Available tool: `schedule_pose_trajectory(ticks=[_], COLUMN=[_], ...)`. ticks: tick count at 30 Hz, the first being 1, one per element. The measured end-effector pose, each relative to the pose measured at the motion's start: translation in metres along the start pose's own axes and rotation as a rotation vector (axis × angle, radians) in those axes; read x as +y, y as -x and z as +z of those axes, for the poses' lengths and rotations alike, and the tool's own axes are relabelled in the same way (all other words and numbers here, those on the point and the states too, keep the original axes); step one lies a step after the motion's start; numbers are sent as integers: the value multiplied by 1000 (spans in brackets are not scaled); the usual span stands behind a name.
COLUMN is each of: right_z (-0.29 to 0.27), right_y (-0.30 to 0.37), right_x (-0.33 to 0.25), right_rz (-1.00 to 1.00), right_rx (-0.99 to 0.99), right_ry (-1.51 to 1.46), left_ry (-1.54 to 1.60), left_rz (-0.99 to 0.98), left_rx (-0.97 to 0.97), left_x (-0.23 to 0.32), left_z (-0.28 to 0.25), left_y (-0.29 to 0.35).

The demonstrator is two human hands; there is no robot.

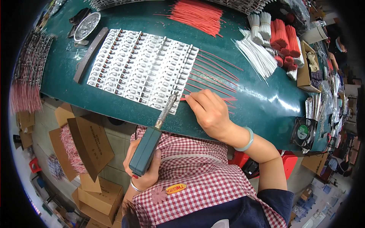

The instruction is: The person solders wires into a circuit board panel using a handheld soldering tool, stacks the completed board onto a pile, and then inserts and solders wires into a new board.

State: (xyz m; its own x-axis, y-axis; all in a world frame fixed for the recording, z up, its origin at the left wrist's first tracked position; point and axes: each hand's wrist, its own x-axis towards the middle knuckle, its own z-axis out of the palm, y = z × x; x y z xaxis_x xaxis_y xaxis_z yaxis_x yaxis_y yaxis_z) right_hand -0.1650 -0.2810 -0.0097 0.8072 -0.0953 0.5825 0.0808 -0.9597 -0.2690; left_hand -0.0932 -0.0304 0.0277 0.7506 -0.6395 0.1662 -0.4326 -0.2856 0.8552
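Observation:
My left hand [153,173] is wrapped round the dark green handle of a soldering iron [146,150]. The iron's metal shaft slants up and its tip meets the near right edge of a white panel [131,81] lined with rows of small metal parts. With thumb and fingers pinched, my right hand [210,114] holds the end of a red wire [183,99] at that edge, beside the tip. Several other red wires [215,78] stick out to the right from the panel's right side. Exactly where tip and wire touch is too small to make out.
A metal bowl [87,26] and a dark curved bar [90,57] lie left of the panel. Loose red wires [195,17] lie behind it, with white wires [259,57] and red bundles [280,34] to the right. A fan [304,131] stands at the table's right end.

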Motion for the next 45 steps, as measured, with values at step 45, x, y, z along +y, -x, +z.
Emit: schedule_pose_trajectory(ticks=[45], right_z=[2], right_y=[9], right_x=[-11], right_rz=[54], right_rx=[-55], right_ry=[37], left_ry=[-50], left_rz=[44], left_rx=[114], left_x=[9], left_z=[-29], left_y=[23])
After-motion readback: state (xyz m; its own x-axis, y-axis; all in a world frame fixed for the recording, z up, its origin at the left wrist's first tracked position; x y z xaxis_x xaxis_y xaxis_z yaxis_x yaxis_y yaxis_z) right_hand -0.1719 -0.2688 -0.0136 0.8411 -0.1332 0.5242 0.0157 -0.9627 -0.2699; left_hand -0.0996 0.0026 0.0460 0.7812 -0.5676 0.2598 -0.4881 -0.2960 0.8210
